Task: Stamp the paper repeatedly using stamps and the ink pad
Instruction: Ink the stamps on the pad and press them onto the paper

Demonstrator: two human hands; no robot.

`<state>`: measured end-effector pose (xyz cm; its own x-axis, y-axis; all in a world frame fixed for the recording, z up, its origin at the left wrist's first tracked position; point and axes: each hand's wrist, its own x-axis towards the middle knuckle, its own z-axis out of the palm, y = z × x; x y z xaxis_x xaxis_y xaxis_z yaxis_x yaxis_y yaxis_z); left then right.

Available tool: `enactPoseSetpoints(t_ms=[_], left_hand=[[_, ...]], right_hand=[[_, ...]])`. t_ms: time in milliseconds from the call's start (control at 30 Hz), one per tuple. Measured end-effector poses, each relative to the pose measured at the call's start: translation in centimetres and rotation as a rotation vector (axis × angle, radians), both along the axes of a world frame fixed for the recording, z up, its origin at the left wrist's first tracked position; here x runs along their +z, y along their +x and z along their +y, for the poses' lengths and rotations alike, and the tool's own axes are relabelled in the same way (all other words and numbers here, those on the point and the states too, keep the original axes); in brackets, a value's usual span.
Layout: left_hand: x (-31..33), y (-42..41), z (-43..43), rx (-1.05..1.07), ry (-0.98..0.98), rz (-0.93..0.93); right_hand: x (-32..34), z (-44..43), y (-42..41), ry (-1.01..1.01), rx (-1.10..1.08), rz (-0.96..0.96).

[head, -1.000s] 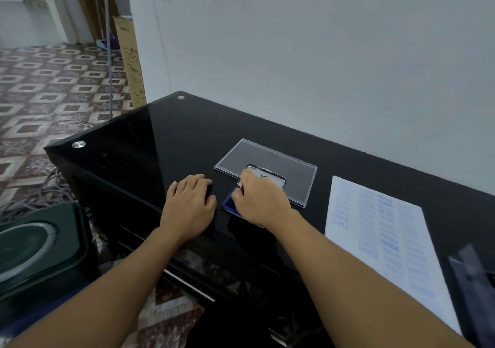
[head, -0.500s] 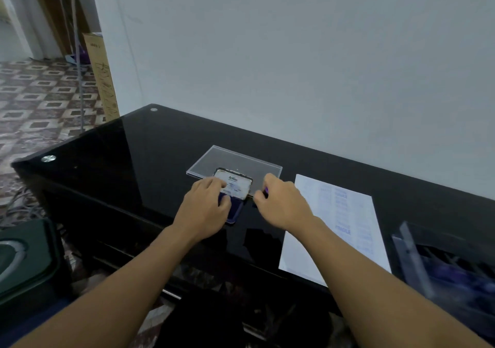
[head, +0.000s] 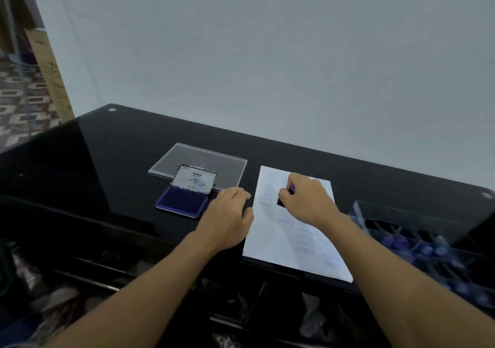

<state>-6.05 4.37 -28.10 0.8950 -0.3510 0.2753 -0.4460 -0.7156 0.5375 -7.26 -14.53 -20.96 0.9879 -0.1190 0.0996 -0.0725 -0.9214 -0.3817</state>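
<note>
A dark stamp [head: 283, 200] is gripped in the right hand [head: 305, 203] and set against the upper part of the printed paper [head: 278, 243]. The left hand [head: 227, 220] is rested, loosely curled and holding nothing, at the paper's left edge. The open ink pad [head: 184, 201] is placed just left of it on the bench [head: 107, 160].

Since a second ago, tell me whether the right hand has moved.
Yes. The right hand left the open blue ink pad and went rightward onto the white paper sheet.
</note>
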Motion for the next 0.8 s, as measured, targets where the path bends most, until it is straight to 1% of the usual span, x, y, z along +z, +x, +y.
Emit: enactPoseSetpoints(t_ms=[167, 400, 800], left_hand=[[-1.5, 0.1, -0.9, -0.023, 0.046, -0.04], [-3.1, 0.1, -0.5, 0.001, 0.149, -0.023], [-3.2, -0.2, -0.4, -0.008, 0.15, -0.041]], right_hand=[[-0.4, -1.1, -0.6, 0.008, -0.002, 0.053], [-1.7, -1.2, -0.5, 0.008, 0.035, 0.128], [-3.0, -1.2, -0.2, -0.027, 0.042, 0.156]])
